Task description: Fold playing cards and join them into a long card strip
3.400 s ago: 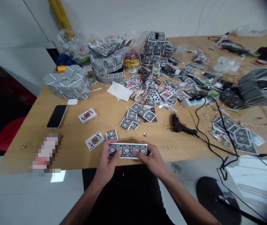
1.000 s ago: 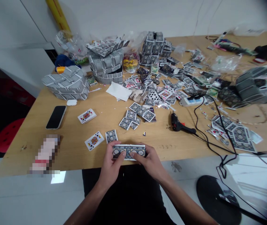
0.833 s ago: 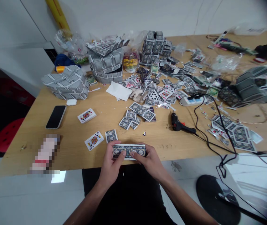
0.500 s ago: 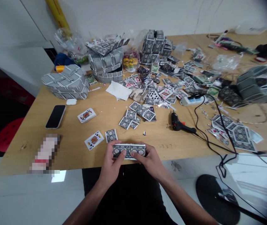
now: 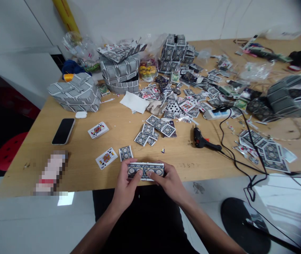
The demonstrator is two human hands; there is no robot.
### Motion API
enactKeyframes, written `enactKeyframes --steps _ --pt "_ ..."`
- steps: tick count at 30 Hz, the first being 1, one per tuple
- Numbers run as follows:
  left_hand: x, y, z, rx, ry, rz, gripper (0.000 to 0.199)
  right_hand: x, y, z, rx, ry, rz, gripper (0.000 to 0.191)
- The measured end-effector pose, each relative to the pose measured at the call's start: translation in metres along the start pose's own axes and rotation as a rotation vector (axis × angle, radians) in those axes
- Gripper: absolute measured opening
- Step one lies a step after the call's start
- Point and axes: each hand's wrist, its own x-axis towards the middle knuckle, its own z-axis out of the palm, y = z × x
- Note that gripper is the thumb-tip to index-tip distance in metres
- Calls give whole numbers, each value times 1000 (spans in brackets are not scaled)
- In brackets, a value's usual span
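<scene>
Both my hands grip a strip of folded playing cards [image 5: 152, 165], two patterned dark-blue backs side by side, at the table's front edge. At its left end is my left hand [image 5: 126, 183], thumb pressed on the face. My right hand [image 5: 169, 181] clasps the right end in the same way; the fingers behind are hidden. Just beyond the left hand lie a face-down card [image 5: 125, 153] and a king of spades [image 5: 106, 158]. Farther off are a face-up stack of cards [image 5: 98, 130] and several joined folded cards [image 5: 147, 134].
A black glue gun [image 5: 204, 141] with its cable lies right of centre, near a white power strip [image 5: 217, 113]. On the left is a phone [image 5: 63, 131]. Woven card baskets [image 5: 74, 92] and a heap of loose cards [image 5: 176, 102] fill the back of the wooden table [image 5: 81, 158].
Almost nothing differs. The whole view has shifted very slightly; both hands keep the same hold on the folded cards.
</scene>
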Motion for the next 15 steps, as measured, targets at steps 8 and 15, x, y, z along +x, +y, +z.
enactKeyframes --steps 8,15 --pt "0 -2 0 5 12 17 38 1 2 -1 -17 5 -4 29" --pt "-1 0 7 -18 36 20 42 3 6 -1 -53 -26 10 31"
